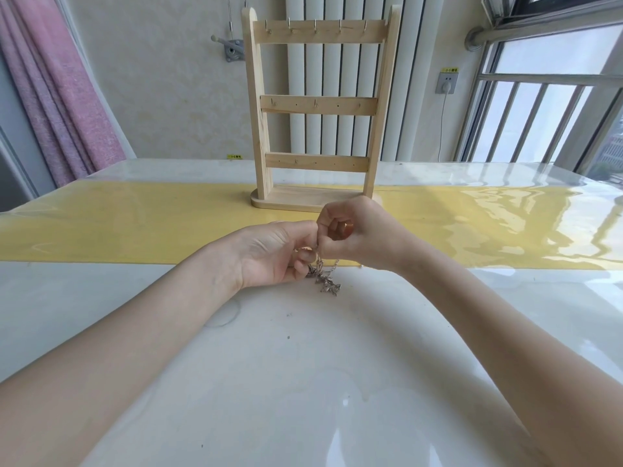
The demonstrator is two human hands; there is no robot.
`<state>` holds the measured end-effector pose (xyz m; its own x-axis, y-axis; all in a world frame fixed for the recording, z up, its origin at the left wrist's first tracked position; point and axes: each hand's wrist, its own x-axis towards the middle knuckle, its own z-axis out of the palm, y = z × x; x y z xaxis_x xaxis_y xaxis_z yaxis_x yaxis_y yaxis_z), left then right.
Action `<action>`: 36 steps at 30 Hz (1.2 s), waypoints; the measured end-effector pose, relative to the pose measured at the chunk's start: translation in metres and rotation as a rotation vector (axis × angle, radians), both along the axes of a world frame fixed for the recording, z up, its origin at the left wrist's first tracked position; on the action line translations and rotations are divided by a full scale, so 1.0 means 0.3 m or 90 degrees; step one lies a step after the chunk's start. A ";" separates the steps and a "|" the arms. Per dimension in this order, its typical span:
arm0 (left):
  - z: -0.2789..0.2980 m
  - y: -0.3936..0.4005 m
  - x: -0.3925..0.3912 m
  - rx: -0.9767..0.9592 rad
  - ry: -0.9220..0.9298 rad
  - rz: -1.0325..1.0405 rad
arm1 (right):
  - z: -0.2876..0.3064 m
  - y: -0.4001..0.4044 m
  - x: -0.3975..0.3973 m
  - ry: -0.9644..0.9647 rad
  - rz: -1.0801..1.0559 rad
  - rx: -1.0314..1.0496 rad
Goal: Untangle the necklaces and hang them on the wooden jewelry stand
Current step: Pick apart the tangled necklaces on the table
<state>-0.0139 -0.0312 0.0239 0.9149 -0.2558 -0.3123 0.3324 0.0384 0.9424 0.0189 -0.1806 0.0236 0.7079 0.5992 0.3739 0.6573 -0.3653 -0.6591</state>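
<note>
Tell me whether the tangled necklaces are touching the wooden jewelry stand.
Apart. The head view shows the necklaces dangling from both hands, with yellow table strip visible between them and the wooden jewelry stand behind.

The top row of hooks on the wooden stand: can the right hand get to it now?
Probably yes: nothing stands between the right hand and the hooks, but it is pinching the tangled necklaces with the left hand.

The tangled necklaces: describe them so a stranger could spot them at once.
On the glossy white table, just nearer than the yellow strip where the wooden jewelry stand sits, two hands meet. The tangled necklaces dangle between them: the only metal clump, silvery, touching the tabletop.
</note>
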 end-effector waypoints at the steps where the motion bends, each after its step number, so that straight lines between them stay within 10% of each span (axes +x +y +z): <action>1: 0.002 -0.003 -0.002 -0.002 0.002 0.001 | -0.004 0.003 -0.001 -0.013 -0.007 0.010; 9: 0.030 -0.010 -0.009 -0.107 -0.004 0.032 | -0.008 0.017 -0.011 -0.071 -0.022 0.130; 19: 0.013 -0.017 -0.003 0.003 -0.066 0.069 | -0.054 0.015 0.023 -0.534 -0.053 0.018; 36: -0.008 -0.021 0.011 0.017 -0.119 0.139 | -0.085 0.013 0.031 -0.526 -0.088 0.032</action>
<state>-0.0105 -0.0376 0.0214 0.9898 -0.0401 -0.1364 0.1388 0.0640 0.9883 0.0282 -0.1766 -0.0018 0.2604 0.4954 0.8287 0.8873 -0.4613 -0.0030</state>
